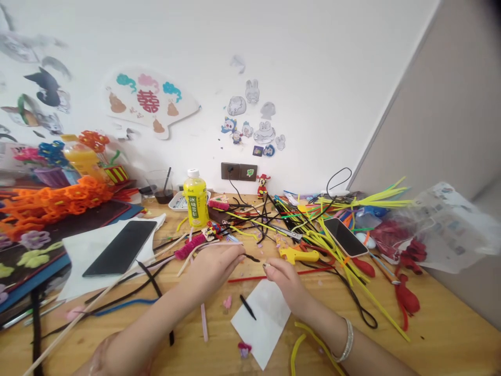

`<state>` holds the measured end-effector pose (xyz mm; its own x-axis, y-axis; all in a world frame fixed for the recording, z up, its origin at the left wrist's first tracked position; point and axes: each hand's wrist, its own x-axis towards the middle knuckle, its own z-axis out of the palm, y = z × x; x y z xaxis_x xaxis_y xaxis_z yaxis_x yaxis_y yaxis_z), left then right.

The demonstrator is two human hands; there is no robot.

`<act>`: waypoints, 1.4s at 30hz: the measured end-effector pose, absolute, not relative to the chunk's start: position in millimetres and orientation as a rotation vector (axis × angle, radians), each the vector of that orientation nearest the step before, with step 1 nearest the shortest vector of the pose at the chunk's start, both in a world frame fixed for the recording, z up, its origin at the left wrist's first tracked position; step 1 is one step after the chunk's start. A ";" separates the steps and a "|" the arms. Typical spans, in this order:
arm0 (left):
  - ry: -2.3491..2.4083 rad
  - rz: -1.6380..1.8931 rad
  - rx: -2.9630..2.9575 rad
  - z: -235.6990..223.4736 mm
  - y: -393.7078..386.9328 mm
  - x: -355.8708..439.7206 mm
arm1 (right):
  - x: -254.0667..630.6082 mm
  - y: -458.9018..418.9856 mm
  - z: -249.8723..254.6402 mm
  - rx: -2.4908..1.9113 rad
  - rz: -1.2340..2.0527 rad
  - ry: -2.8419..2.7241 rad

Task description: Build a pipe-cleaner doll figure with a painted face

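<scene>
My left hand (217,266) is closed in a pinch on a short black pipe cleaner (252,258), whose end sticks out to the right. Across a small gap, my right hand (285,282) has thumb and finger pressed together on something tiny and dark at the tips, too small to name. Below the hands lies a square of white paper (268,318) carrying another short black pipe cleaner (247,307). A red pipe cleaner (250,278) runs behind my right hand. Just beyond it rests a yellow glue gun (301,255).
A yellow drink bottle (195,198) stands at the back. Phones lie left (121,248) and right (345,237). Yellow pipe cleaners (368,201) and red balloons (407,295) clutter the right side. Orange fuzzy flowers (58,201) fill the left. A long pale stick (90,305) crosses the front left.
</scene>
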<state>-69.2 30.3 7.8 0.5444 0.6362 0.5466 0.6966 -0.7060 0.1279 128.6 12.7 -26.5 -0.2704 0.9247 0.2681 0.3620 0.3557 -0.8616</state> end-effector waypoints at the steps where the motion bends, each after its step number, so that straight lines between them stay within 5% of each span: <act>1: -1.141 -0.869 -2.664 8.0 30.2 -68.8 | 128.6 12.3 -26.0 -1.123 0.896 -1.817; 42: -1.240 -0.643 -2.629 18.3 15.6 -59.6 | 119.9 2.9 -18.6 -1.174 0.900 -1.848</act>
<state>-59.6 15.6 18.3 0.5629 0.6952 0.4470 0.7660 -0.6420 0.0338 119.9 2.9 -18.6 -0.2930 0.9298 0.2227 0.3980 0.3305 -0.8558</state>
